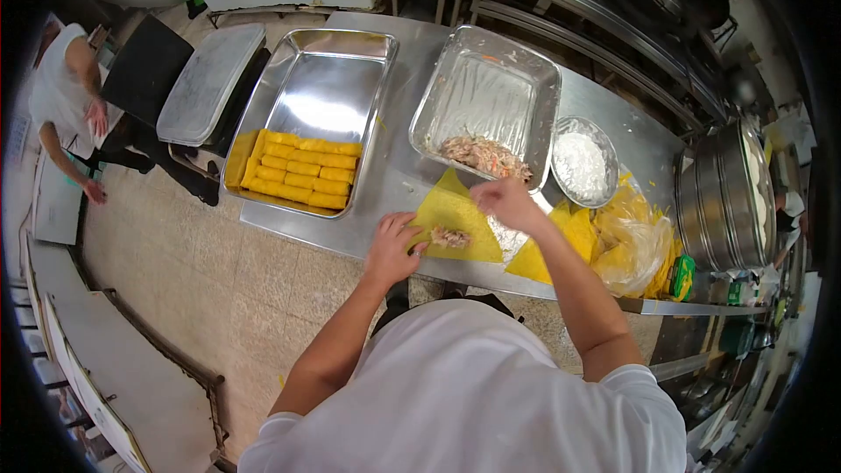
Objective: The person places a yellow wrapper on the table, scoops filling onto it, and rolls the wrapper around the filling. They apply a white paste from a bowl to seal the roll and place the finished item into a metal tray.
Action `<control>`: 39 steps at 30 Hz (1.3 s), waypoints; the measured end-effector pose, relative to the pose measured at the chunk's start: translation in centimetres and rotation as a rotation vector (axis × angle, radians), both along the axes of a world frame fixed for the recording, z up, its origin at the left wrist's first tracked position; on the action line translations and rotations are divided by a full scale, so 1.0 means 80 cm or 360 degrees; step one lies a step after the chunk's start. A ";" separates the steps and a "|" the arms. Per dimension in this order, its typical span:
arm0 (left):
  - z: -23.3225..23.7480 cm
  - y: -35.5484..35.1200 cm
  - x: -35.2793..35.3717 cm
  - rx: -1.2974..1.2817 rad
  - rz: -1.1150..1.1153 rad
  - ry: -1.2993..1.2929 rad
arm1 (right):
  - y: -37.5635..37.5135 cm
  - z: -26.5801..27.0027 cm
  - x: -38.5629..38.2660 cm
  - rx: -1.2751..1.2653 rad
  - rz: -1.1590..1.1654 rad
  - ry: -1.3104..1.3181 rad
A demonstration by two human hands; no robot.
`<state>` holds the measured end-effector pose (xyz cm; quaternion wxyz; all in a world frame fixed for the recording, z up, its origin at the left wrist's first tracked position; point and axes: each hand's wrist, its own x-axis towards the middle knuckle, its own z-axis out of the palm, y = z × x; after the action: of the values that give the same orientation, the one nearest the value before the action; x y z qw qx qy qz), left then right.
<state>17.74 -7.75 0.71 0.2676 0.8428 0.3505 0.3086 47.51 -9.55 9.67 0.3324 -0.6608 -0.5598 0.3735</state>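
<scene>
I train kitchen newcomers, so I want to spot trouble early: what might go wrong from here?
The filling lies loose on the thin yellow wrapper by the left hand, so bits might scatter if the wrapper shifts.

That wrapper looks thin enough to show the filling's wet patches poorly, but a hard tug could tear it.

The right forearm passes over yellow sheets near the edge of the steel table; brushing them might push some off.

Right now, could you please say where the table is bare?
The table looks mostly bare between the roll tray and filling pan, and between the powder bowl and metal stack. Yellow sheets and a plastic bag crowd its near edge.
</scene>
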 end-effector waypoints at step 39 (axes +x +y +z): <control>-0.004 0.004 -0.010 0.0023 -0.0068 -0.0006 | -0.050 -0.057 -0.095 0.0163 -0.0233 -0.0325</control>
<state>16.97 -7.40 0.42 0.2685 0.8514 0.3297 0.3070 39.88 -13.55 5.11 0.3334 -0.7166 -0.5594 0.2498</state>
